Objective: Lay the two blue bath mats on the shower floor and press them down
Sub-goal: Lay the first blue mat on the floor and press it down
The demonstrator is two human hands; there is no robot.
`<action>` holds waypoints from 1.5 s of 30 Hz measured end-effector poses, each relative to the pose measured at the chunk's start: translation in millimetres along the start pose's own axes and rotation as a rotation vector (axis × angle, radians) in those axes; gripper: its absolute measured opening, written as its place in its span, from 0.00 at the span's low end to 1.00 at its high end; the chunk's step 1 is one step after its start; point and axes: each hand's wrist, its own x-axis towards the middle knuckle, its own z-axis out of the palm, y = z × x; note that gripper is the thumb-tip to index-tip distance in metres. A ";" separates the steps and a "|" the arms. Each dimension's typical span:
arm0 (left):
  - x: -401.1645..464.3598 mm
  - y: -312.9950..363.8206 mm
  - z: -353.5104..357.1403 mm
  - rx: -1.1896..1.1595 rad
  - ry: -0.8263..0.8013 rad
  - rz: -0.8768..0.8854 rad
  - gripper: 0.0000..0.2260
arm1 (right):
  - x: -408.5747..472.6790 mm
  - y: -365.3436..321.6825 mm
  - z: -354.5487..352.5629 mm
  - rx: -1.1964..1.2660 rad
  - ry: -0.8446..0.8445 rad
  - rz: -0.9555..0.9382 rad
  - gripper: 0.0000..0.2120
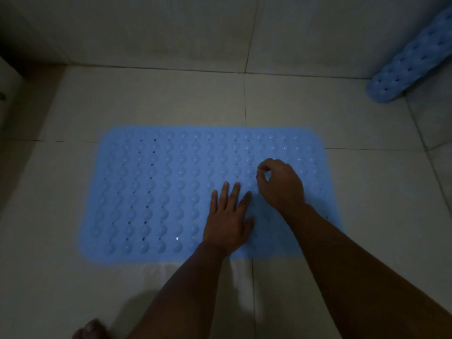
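Down on the pale tiled shower floor (151, 99), dim light all round, and one blue bath mat (156, 192) lies spread flat across the tiles, long side running left to right, rounded corners, rows of raised bumps and small drain holes dotting its surface. Grout lines cross the floor beneath and beside it. Behind it rises the tiled wall (146, 30), meeting the floor well beyond the mat's far edge. Over at the far right, the second blue mat (413, 62) is propped at a slant against the wall, its lower end touching the floor, well apart from the flat one; same bumpy, holed texture. Bottom left, a bare foot (90, 330) just pokes into view on the tiles, short of the mat's near edge.

Now the hands: the left hand (228, 217) is flat on the mat, palm down, fingers straight and spread, resting right of centre. Just beside it, the right hand (281, 184) sits on the mat's right part, fingers curled with thumb and forefinger drawn together; whether they pinch a bump of the mat or nothing, I cannot tell. Both forearms reach in from the bottom edge, crossing the mat's near border
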 end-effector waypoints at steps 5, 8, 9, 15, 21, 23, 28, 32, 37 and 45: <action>-2.2 5.8 5.8 0.107 -0.015 -0.011 0.36 | -3.8 20.0 9.1 0.073 -0.040 -0.013 0.06; -1.0 6.6 6.5 0.125 -0.022 -0.028 0.36 | -3.9 22.8 17.8 0.121 -0.012 -0.029 0.08; -0.7 7.3 6.5 0.131 -0.025 -0.032 0.36 | -3.7 21.7 20.4 0.138 -0.005 -0.035 0.08; 0.9 8.2 5.4 0.136 -0.049 -0.033 0.36 | 5.7 26.6 25.4 0.189 -0.002 -0.097 0.09; 0.4 7.1 6.1 0.152 -0.081 -0.032 0.39 | 2.9 35.9 22.1 0.122 -0.024 -0.092 0.09; 0.6 9.1 6.5 0.134 -0.123 -0.041 0.41 | 0.9 34.6 18.2 0.102 -0.085 -0.079 0.11; 11.9 -10.8 -25.9 -0.035 -0.243 0.035 0.35 | -4.2 4.6 9.3 0.101 -0.112 -0.055 0.13; -0.4 -67.7 -61.0 -0.079 0.010 -0.057 0.23 | -21.3 -38.2 28.2 0.111 -0.055 -0.093 0.14; -34.5 -118.6 -86.4 0.020 0.126 -0.315 0.23 | -70.4 -92.1 81.6 -0.003 -0.240 -0.254 0.21; -54.4 -130.5 -90.3 0.129 0.114 -0.307 0.23 | -117.6 -108.8 123.8 -0.246 -0.338 -0.283 0.35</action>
